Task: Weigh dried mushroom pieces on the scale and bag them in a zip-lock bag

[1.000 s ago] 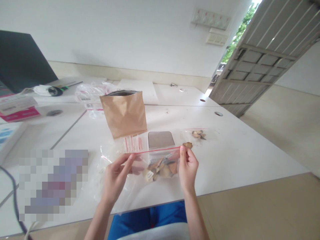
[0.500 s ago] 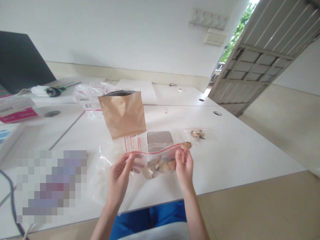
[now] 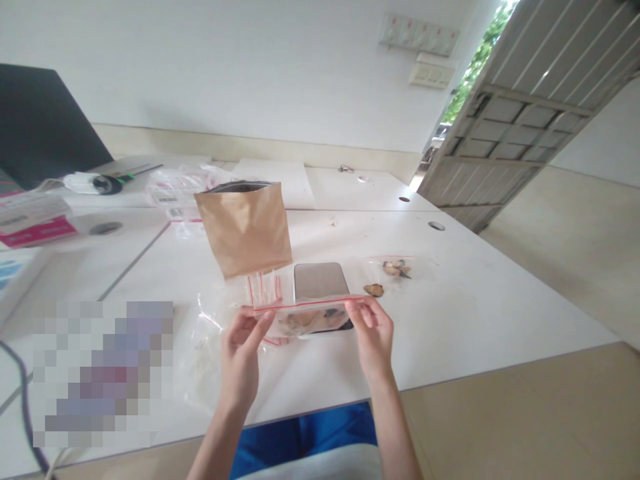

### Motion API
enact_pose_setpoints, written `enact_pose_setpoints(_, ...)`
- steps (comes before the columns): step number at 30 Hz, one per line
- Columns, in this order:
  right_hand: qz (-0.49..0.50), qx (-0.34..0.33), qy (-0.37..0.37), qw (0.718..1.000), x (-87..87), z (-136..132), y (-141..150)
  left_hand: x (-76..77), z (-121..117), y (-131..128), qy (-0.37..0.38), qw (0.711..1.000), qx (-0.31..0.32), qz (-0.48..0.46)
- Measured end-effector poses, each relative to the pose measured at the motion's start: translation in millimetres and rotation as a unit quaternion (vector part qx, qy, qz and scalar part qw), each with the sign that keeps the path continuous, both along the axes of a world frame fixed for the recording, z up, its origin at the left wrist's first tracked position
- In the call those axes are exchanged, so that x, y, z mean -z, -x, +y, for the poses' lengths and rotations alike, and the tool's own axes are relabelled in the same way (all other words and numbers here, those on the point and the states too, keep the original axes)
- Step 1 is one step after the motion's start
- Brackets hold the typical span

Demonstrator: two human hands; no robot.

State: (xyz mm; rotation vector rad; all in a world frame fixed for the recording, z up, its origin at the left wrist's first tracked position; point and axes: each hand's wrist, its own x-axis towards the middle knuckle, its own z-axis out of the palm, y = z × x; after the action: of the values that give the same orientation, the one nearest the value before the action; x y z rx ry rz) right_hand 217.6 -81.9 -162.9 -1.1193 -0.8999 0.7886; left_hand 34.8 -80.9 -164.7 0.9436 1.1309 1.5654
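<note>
A clear zip bag [image 3: 313, 319] with a red strip along its top hangs between my two hands, dried brown slices inside it. My left hand [image 3: 246, 343] pinches its left top corner, and my right hand [image 3: 371, 330] pinches the right one. The strip is pulled nearly straight. Behind the bag, a small scale with a metal plate [image 3: 320, 280] is partly covered by it. One loose dried slice [image 3: 373, 290] lies just right of the scale. Farther right lies another zip bag [image 3: 397, 268] with slices in it.
An open brown paper pouch [image 3: 246, 230] stands behind the scale. Small red-striped zip bags [image 3: 263, 288] lie before it, near a crumpled clear plastic bag [image 3: 205, 360]. To the left are a pink and white box [image 3: 37, 223] and a dark monitor [image 3: 47, 127].
The bag's opening, wavy and slack before, is now drawn straighter. The bag is tilted up and farther from me, over the scale's front, and the loose slice shows fully.
</note>
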Motion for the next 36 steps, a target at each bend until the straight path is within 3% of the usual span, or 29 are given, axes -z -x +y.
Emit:
enact_pose_setpoints(7,0.023,-0.063,-0.005,0.998,6.6,1,3,-6.6,-1,-9,0.004,0.997,0.037,-0.069)
enact_pose_setpoints(11,-0.028,-0.041,-0.002,0.999,8.9,1,9,-10.0,-1,-12,0.011,0.992,0.037,-0.118)
enact_pose_setpoints(15,-0.07,-0.05,0.012,0.996,8.4,-2,13,-5.0,0,-11,0.032,0.994,0.019,-0.101)
enact_pose_setpoints(20,-0.083,-0.059,-0.022,0.995,6.5,-1,14,-0.1,1,-9,0.032,0.995,0.006,-0.095)
enact_pose_setpoints(24,-0.069,-0.045,-0.052,0.995,7.4,1,17,0.5,0,-7,0.025,0.996,0.001,-0.083)
enact_pose_setpoints(31,-0.064,-0.015,-0.043,0.997,9.2,0,19,-2.2,-2,-6,-0.003,0.999,-0.026,-0.038)
enact_pose_setpoints(36,0.037,-0.018,-0.006,0.999,16.2,5,15,-0.9,0,-3,-0.025,0.997,0.072,-0.017)
